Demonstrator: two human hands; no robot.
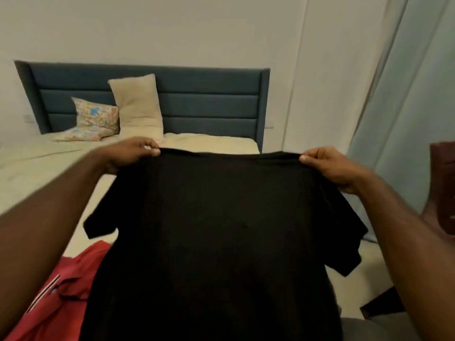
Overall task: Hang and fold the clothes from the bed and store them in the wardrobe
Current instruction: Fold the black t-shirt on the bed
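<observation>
The black T-shirt (pixel 214 237) hung spread in the air above the foot edge of the bed (pixel 44 166). The left hand (pixel 134 153) and right hand (pixel 330 166) each pinched a shoulder seam, apparently to square the garment for folding or hanging. A red polo shirt (pixel 61 294) lay at the bed's near-left corner.
</observation>
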